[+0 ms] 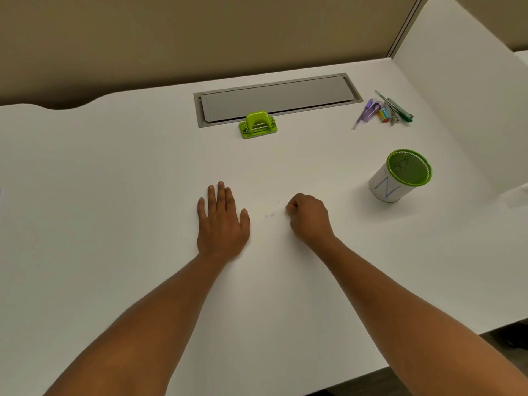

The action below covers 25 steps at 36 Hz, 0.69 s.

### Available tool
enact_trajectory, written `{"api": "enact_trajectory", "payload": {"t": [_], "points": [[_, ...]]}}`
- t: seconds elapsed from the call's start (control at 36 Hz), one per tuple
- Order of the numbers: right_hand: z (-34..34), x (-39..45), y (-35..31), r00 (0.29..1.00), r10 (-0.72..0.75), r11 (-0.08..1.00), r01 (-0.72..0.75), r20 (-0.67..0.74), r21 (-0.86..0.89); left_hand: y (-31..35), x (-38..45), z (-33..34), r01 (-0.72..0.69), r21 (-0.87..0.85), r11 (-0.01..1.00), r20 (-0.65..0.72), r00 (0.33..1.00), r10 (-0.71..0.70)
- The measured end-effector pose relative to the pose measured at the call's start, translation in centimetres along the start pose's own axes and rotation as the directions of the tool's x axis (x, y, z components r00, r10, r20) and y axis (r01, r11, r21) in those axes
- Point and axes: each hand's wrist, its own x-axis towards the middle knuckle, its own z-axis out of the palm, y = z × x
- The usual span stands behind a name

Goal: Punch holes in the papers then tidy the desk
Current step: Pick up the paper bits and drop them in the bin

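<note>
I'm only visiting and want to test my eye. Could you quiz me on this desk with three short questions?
1. True or false: the left hand lies flat on the desk.
2. What colour is the hole punch?
3. The cup stands: A) left of the punch, B) right of the right hand, C) between the hands.

Key: 1 true. 2 green. 3 B.

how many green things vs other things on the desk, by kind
green hole punch: 1
green-rimmed pen cup: 1
loose stationery pile: 1 cluster, separate pieces too small to count
grey cable hatch: 1
total: 4
</note>
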Motion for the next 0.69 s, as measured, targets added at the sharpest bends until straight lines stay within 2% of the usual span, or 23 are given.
{"api": "enact_trajectory", "payload": {"t": [0.06,0.08,0.17,0.25,0.33,0.44,0.56,0.61,0.69], "points": [[-1.0,0.3,0.0,0.985,0.165,0.943,-0.171,0.044,0.287,0.0,0.0,0.0,-0.006,-0.004,1.0,0.002,1.0,0.006],[-1.5,0.3,-0.1,0.966,0.236,0.861,-0.257,0.103,0.439,0.0,0.0,0.0,-0.008,-0.004,1.0,0.005,1.0,0.008],[-3.4,0.4,-0.2,0.88,0.302,0.463,-0.471,0.366,0.751,0.0,0.0,-0.1,-0.01,0.003,1.0,0.006,1.0,0.01],[-5.5,0.3,0.0,0.812,0.241,0.098,-0.565,0.531,0.819,0.0,-0.1,-0.1,-0.012,0.005,1.0,0.01,1.0,0.012],[-7.5,0.1,0.3,0.813,0.166,-0.094,-0.55,0.558,0.83,0.0,-0.1,-0.1,-0.018,-0.003,1.0,-0.001,1.0,0.018],[-10.2,0.1,1.1,0.847,0.125,-0.155,-0.498,0.517,0.853,0.0,-0.3,0.0,-0.031,0.002,1.0,-0.032,0.999,0.031],[-13.9,0.7,2.6,0.889,0.163,-0.174,-0.401,0.428,0.899,0.0,-0.3,0.0,-0.035,-0.006,0.999,-0.042,0.998,0.035],[-16.0,1.1,3.6,0.909,0.212,-0.136,-0.337,0.36,0.932,0.0,-0.2,0.0,-0.036,-0.003,0.999,-0.042,0.998,0.036],[-18.5,1.7,5.3,0.916,0.334,-0.006,-0.233,0.222,0.972,0.0,-0.3,-0.1,-0.036,0.003,0.999,-0.043,0.998,0.036]]}}
